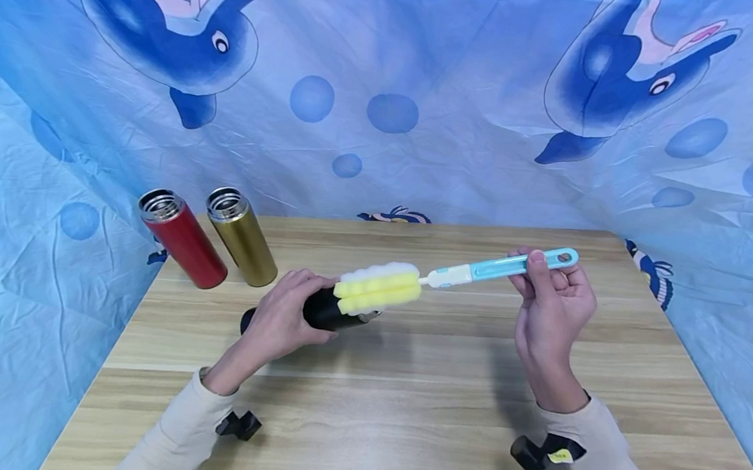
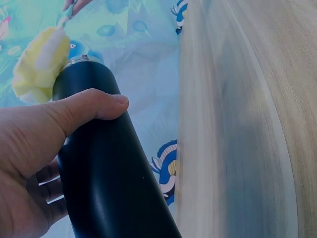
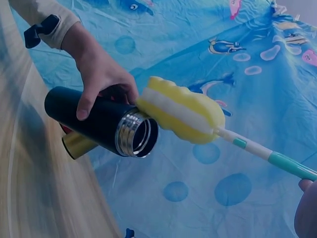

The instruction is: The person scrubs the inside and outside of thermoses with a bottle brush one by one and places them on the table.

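Note:
My left hand (image 1: 285,315) grips a black thermos bottle (image 2: 106,168) round its body, holding it tilted nearly flat above the table. The bottle's open steel mouth (image 3: 137,135) points to the right. In my right hand (image 1: 554,313) is a bottle brush, pinched by its turquoise handle (image 1: 503,266) near the hanging hole. The yellow and white sponge head (image 3: 181,110) lies over the outside of the bottle near its mouth, not inside it. Whether sponge and bottle touch I cannot tell.
A red bottle (image 1: 186,243) and a gold bottle (image 1: 243,241), both without lids, stand at the table's back left. The wooden table (image 1: 358,430) lies beneath my arms. A blue dolphin-print sheet (image 1: 394,55) hangs behind and along both sides.

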`<act>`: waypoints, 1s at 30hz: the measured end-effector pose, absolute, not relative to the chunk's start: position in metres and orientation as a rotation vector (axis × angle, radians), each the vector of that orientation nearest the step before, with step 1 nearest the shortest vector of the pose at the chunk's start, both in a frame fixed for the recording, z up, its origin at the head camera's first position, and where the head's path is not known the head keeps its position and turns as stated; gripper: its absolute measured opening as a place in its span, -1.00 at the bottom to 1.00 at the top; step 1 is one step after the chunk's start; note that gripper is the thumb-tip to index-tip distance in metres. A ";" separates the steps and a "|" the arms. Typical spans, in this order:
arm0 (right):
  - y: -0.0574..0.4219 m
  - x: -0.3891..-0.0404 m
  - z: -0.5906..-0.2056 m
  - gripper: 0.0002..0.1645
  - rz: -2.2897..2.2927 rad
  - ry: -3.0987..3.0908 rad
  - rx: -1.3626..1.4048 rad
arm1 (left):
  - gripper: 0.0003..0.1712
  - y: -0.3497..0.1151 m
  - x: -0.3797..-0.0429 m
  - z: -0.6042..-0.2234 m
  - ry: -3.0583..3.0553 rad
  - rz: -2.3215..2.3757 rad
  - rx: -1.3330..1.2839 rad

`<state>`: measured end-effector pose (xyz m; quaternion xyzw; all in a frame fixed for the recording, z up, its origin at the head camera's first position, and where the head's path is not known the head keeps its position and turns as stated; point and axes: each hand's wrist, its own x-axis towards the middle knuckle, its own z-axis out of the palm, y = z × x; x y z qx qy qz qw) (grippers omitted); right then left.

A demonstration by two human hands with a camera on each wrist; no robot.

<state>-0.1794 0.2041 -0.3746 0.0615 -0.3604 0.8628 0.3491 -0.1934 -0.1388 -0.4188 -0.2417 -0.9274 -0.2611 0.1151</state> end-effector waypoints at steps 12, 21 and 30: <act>0.205 -0.189 -0.383 -0.85 2.133 -0.940 0.180 | -0.11 -0.141 -0.191 -0.415 -2.725 -0.817 -0.716; 0.210 -0.186 -0.385 -0.86 2.128 -0.962 0.205 | -0.11 -0.144 -0.193 -0.416 -2.711 -0.827 -0.711; 0.216 -0.181 -0.393 -0.83 2.126 -1.018 0.221 | -0.10 -0.149 -0.196 -0.414 -2.717 -0.851 -0.653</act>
